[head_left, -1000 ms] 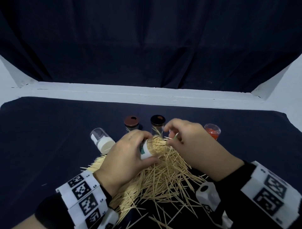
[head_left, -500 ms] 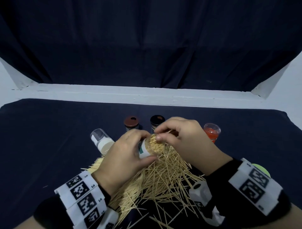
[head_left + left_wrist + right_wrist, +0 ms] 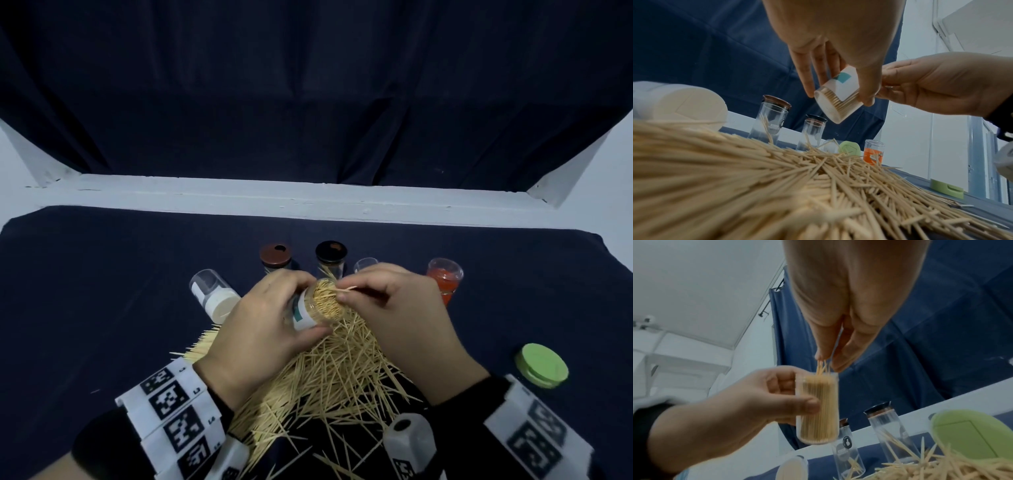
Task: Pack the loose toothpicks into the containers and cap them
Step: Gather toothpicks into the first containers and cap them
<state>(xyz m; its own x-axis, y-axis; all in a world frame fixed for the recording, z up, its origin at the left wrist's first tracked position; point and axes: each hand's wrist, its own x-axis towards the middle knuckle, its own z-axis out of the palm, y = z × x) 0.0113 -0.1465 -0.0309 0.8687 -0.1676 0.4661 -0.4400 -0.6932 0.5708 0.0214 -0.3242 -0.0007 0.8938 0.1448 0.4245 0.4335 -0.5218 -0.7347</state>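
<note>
Left hand: fingers and thumb wrapped round a clear jar, held tilted above the pile.
Jar: packed nearly full, open mouth toward the right hand.
Right hand: thumb and fingertips pinching a few toothpicks at the jar mouth.
Pile of toothpicks: on the dark cloth, beneath both hands.
Green cap: on the cloth, well right of the pile.

The gripped container hangs above the far edge of the toothpick pile. Left of the grip a capped container lies on its side. Behind the grip stand two lidded jars, a small vial, and a tub further right. A loose cap lies well right, nearer.
</note>
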